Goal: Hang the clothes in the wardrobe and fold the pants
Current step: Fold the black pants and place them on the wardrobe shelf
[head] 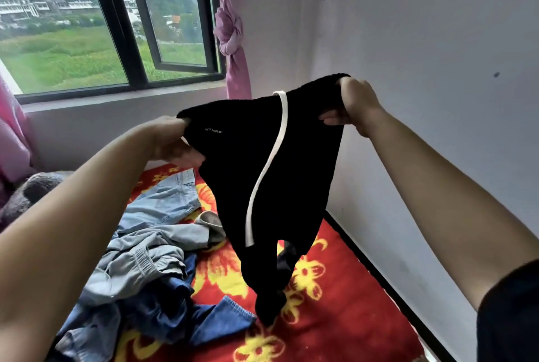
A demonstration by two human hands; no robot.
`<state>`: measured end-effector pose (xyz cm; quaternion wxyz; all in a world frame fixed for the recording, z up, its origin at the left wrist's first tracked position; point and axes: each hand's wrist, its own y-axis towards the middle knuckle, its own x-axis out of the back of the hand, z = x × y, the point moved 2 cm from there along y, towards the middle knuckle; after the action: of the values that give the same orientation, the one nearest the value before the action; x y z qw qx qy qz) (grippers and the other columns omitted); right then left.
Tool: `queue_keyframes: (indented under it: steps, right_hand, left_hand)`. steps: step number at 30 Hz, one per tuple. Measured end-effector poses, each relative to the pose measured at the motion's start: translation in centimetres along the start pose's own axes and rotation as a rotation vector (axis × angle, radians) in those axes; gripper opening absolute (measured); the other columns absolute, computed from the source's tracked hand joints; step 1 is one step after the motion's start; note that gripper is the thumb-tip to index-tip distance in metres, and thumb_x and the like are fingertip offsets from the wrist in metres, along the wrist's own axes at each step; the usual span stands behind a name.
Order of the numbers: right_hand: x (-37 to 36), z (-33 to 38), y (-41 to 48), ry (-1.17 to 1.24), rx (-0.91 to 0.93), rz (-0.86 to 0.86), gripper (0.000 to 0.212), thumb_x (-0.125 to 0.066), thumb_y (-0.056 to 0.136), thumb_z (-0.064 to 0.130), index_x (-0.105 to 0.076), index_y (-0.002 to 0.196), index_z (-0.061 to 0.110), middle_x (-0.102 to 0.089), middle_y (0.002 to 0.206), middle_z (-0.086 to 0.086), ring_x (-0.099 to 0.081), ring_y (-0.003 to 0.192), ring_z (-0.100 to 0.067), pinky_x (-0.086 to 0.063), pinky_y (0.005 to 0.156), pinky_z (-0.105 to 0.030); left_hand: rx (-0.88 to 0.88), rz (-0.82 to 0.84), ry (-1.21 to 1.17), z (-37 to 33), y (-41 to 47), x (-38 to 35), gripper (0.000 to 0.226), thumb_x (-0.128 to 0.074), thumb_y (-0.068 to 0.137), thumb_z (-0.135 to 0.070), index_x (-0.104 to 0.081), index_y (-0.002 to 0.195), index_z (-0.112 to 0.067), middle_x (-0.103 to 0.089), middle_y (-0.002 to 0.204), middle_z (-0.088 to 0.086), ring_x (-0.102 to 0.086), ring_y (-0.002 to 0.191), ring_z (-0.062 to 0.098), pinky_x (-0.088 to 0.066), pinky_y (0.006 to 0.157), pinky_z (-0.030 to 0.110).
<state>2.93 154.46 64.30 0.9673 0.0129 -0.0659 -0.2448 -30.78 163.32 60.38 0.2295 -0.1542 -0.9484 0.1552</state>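
A pink curtain hangs at the far left edge, with a dark fuzzy cushion below it. Beyond it, a black-framed window looks out on green fields and hillside buildings.

Near left, a heap of clothes lies on the bed: pale blue jeans at the far end, a grey garment with an elastic waist in the middle, and a darker blue denim piece nearest. They rest on a red blanket patterned with yellow flowers.

The left hand is raised above the heap, its fingers curled tight round the left end of the waistband of the black pants. The pants hang in the air between the 2 hands, over the middle of the bed, with the waistband stretched wide and higher on the right. A white stripe runs down the cloth, and small white lettering sits near the left hand. The legs taper downward and their lower ends touch the blanket.

Behind, a second pink curtain is knotted beside the window.

The right hand has its fingers clamped on the right end of the waistband, thumb underneath. A pale wall runs along the bed's right side, and a dark sleeve shows at the near right corner.
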Motion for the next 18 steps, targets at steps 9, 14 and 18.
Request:
queue_keyframes:
  steps: [9, 14, 18]
  right_hand:
    - [1.5, 0.5, 2.4, 0.442, 0.066, -0.131, 0.02, -0.044, 0.09, 0.016, -0.064, 0.09, 0.015, -0.068, 0.082, -0.003, -0.069, 0.066, -0.017, -0.056, 0.062, -0.031]
    - [2.3, -2.1, 4.9, 0.152, -0.137, 0.014, 0.039, -0.054, 0.086, 0.058, -0.059, 0.094, 0.02, -0.067, 0.077, 0.004, -0.071, 0.068, -0.017, -0.056, 0.059, -0.027]
    - [1.4, -6.1, 7.1, -0.117, -0.29, 0.127, 0.011, -0.066, 0.093, 0.025, -0.064, 0.09, 0.015, -0.067, 0.086, -0.008, -0.071, 0.065, -0.02, -0.059, 0.049, -0.029]
  left_hand:
    - [-0.317, 0.025, -1.052, -3.9, 1.8, -1.2, 0.03, -0.049, 0.079, -0.013, -0.051, 0.108, -0.009, -0.064, 0.111, 0.018, -0.067, 0.105, 0.028, -0.053, 0.094, 0.041]
    - [-0.083, -0.129, -0.706, -2.9, 5.9, -2.1, 0.019, -0.046, 0.098, -0.034, -0.054, 0.1, -0.017, -0.071, 0.072, 0.005, -0.065, 0.087, 0.018, -0.055, 0.077, 0.036]
    - [0.101, -0.16, -0.522, -0.4, 9.8, -3.9, 0.019, -0.037, 0.1, -0.022, -0.05, 0.086, -0.017, -0.069, 0.064, 0.002, -0.06, 0.083, 0.022, -0.044, 0.091, 0.044]
